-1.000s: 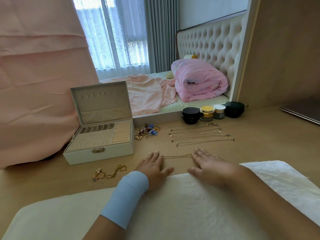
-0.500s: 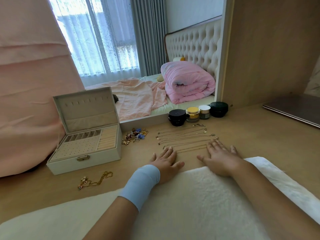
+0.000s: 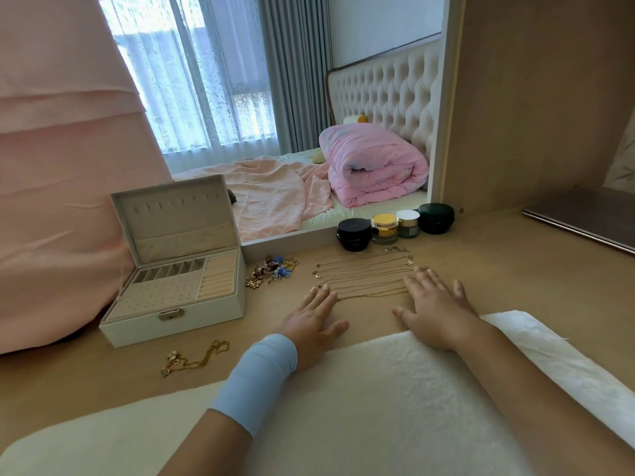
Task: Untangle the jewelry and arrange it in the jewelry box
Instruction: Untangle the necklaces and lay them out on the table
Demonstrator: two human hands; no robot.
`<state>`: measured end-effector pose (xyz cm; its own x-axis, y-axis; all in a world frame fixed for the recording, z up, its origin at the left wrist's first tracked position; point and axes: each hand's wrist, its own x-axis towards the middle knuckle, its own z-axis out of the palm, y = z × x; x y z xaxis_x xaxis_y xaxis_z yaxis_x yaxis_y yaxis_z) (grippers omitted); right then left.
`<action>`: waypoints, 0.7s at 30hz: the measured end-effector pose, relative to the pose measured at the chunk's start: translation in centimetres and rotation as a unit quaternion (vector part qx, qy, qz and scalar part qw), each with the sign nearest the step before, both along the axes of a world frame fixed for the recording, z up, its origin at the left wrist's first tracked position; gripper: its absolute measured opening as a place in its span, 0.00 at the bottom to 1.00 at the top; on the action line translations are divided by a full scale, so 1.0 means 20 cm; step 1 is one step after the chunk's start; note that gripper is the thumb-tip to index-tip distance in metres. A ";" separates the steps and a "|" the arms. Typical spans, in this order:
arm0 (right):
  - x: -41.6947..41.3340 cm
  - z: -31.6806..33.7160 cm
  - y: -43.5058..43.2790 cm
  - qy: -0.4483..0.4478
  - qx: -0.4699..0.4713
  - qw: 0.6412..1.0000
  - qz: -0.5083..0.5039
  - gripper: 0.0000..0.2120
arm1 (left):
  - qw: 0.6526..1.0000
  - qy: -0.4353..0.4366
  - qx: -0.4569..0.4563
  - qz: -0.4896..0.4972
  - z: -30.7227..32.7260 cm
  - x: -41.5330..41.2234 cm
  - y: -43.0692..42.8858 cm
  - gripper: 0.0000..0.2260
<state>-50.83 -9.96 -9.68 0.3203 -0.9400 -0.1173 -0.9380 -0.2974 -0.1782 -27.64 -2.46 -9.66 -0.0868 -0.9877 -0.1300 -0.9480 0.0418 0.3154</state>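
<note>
two hands lie flat on the desk point(image 3: 515, 286), palms down, fingers straight and slightly spread, gripping nothing. the left hand point(image 3: 314, 317), above a blue wristband point(image 3: 257, 376), and the right hand point(image 3: 434, 309) sit at either end of the nearest thin chain point(image 3: 371, 294), which runs straight between them. beyond it, several more chains point(image 3: 364, 269) lie in parallel rows. the jewelry box point(image 3: 178, 280) stands open at the left, well apart from the rows; no jewelry shows in its compartments.

judgement: the untangling step is in hand, with this chain being laid out straight; nothing appears boxed yet. a tangled pile point(image 3: 273, 271) sits between the box and the rows, and a knotted gold piece point(image 3: 196, 359) lies in front of the box, both untouched. the next move calls for a fine pinch on one strand of either, then a slow pull so that the knots do not tighten.

not determinable: whether the fingertips press the chain ends; the exact count of rows; what makes up the pile. both forearms rest on a white cushion point(image 3: 378, 407), cut off at the bottom edge. four jars point(image 3: 385, 228) stand behind the rows.
</note>
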 end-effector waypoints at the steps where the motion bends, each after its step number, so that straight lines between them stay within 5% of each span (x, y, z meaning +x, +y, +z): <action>1: 0.04 0.03 0.03 -0.004 -0.015 1.000 0.019 0.34 | 1.000 0.001 -0.005 0.011 0.01 0.04 0.03 0.29; 8: 0.51 0.14 0.29 -0.111 -0.002 0.977 0.182 0.20 | 0.992 0.000 -0.042 0.117 0.11 0.39 0.27 0.21; 14: 0.92 0.12 0.42 -0.123 0.019 0.953 0.276 0.17 | 0.975 0.003 -0.070 0.211 0.08 0.73 0.44 0.09; 21: 1.18 0.03 0.45 -0.099 -0.049 0.934 0.341 0.15 | 0.967 0.023 -0.091 0.236 -0.01 0.97 0.51 0.08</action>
<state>-27.23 -0.92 -9.16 0.8541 -0.5133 0.0833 -0.4769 -0.8371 -0.2681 -8.14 7.83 -9.86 0.3773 -0.9251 0.0423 -0.8603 -0.3332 0.3858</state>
